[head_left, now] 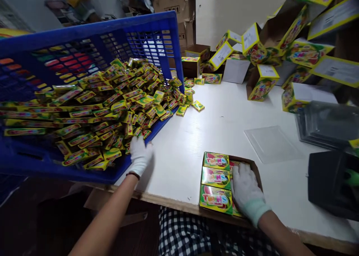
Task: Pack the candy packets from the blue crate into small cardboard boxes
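My left hand point(139, 157), in a white glove, reaches over the near edge of a blue plastic crate point(86, 27). Its thumb is apart from the fingers, whose tips touch or nearly touch a heap of small yellow-green gum boxes point(112, 106). My right hand point(246, 185), also gloved, lies with outstretched fingers on the right part of an open carton point(256, 170) at the table's front edge. Three boxes marked TWINS point(215, 176) show in a column on the carton's left side. More boxes beneath my right hand are mostly hidden.
Loose gum boxes point(198, 106) lie on the white table point(179, 166) beside the crate. Open display cartons point(262, 82) are piled at the back right. A clear plastic sheet point(273, 143), transparent trays point(331, 123) and a black object point(328, 185) are on the right.
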A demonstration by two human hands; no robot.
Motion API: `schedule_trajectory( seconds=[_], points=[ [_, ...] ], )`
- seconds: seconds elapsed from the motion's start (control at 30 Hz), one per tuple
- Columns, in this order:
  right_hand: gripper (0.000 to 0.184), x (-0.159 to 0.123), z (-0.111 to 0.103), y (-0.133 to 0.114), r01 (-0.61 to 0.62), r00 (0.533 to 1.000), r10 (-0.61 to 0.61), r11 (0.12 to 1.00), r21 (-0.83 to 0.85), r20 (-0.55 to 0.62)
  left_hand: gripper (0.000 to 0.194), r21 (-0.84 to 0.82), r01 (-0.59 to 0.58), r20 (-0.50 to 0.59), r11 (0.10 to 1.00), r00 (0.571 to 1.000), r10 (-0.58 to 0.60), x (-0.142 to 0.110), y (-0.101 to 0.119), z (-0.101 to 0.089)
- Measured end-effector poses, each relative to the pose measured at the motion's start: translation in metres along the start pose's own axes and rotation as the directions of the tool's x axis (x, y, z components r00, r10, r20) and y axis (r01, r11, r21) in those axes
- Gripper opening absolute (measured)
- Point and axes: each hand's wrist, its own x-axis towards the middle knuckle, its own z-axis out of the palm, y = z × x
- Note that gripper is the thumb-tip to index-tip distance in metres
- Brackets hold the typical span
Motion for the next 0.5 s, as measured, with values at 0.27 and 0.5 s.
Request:
schedule_trajectory(
  seconds=[0.27,0.5],
  points=[
    [0.058,-0.017,-0.028,-0.01,-0.052,0.991,0.038,0.993,0.109,0.129,0.076,0.213,0.051,-0.054,0.976,0.998,-0.04,-0.011,-0.044,0.011],
    [0.062,-0.022,-0.039,-0.007,-0.049,0.981,0.016,0.985,0.166,0.193,0.057,0.339,-0.089,0.117,0.937,0.992,0.052,-0.011,-0.045,0.003]
  ],
)
